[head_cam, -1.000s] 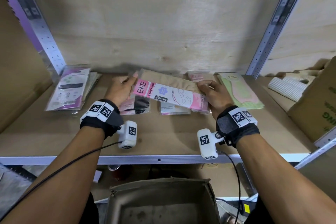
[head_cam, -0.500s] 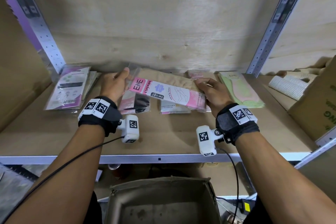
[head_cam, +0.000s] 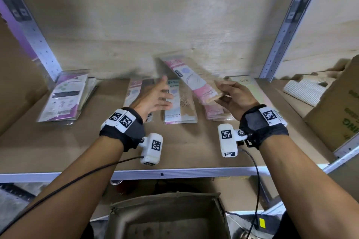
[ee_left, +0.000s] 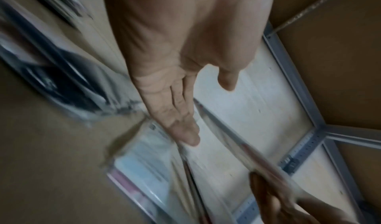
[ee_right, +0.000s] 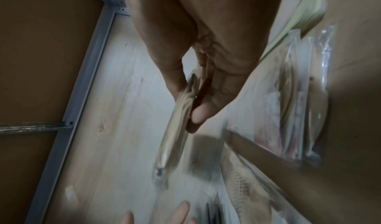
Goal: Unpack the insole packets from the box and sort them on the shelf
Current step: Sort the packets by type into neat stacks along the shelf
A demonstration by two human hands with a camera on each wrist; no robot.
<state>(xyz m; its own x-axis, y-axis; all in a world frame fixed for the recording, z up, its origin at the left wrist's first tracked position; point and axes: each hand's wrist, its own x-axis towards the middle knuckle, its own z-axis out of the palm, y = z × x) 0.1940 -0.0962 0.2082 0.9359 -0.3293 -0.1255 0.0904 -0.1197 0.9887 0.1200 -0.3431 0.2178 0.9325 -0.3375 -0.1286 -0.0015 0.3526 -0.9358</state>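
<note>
My right hand (head_cam: 231, 95) pinches the near end of a pink-and-white insole packet (head_cam: 191, 79), which slants up toward the back wall above the shelf (head_cam: 58, 145). In the right wrist view the thumb and fingers (ee_right: 198, 112) clamp the packet's edge (ee_right: 177, 129). My left hand (head_cam: 155, 97) hovers with spread fingers, holding nothing, over a pink-and-black packet (head_cam: 136, 87) and a blue-and-tan packet (head_cam: 180, 106) lying flat. The left wrist view shows the flat palm and straight fingers (ee_left: 177, 113). A pink stack (head_cam: 213, 112) lies under the held packet. The brown box (head_cam: 167, 217) stands below the shelf edge.
A purple-and-white packet stack (head_cam: 66, 97) lies at the shelf's left. A pale green packet (head_cam: 250, 87) lies at the right by the metal upright (head_cam: 281, 33). White ribbed rolls (head_cam: 305, 91) and a cardboard carton (head_cam: 338, 112) fill the neighbouring bay. Bare shelf board runs along the front.
My left hand has let go of the pink packet and spread open. My right hand alone now holds it and has swung it from lying crosswise to pointing toward the back wall.
</note>
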